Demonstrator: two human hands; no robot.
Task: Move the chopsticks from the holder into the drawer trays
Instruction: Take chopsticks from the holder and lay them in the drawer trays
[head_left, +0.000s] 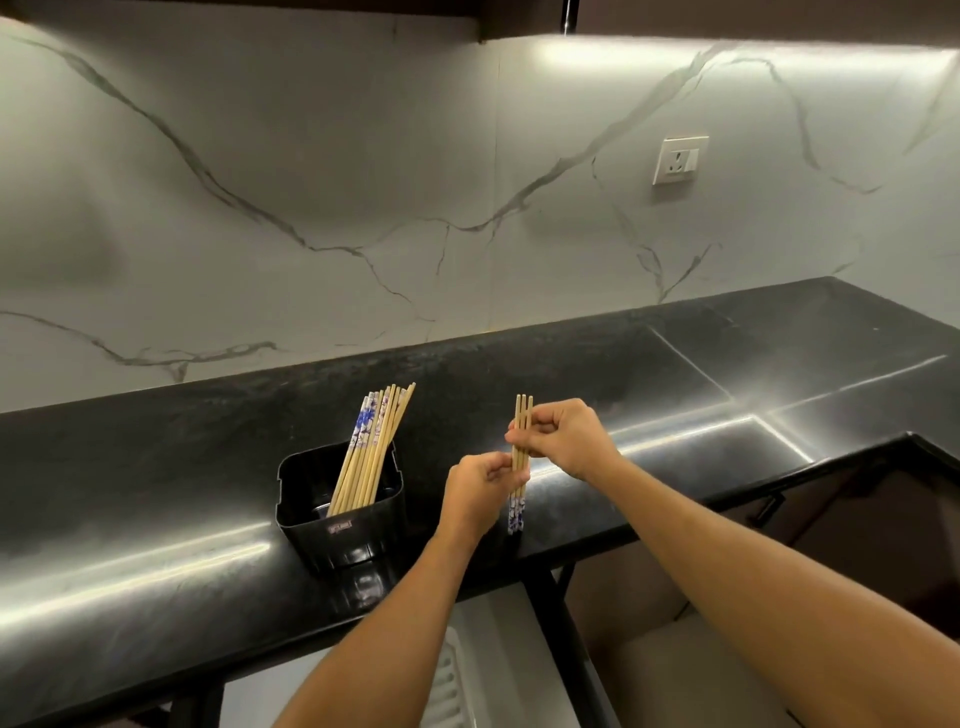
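Observation:
A black plastic holder (340, 525) stands on the dark counter with several wooden chopsticks (371, 452) leaning in it, some with blue flowered ends up. To its right, both hands hold a small bunch of chopsticks (521, 457) upright above the counter's front edge, flowered ends down. My right hand (563, 439) pinches the bunch near its top. My left hand (480, 491) pinches it lower down. Part of a white drawer tray (447, 680) shows below the counter edge, between my forearms.
The black stone counter (156, 467) runs left to right against a marble wall with a socket (678, 160). A dark open drawer or cabinet front (857, 499) lies at the right. A black frame post (566, 623) drops below the counter.

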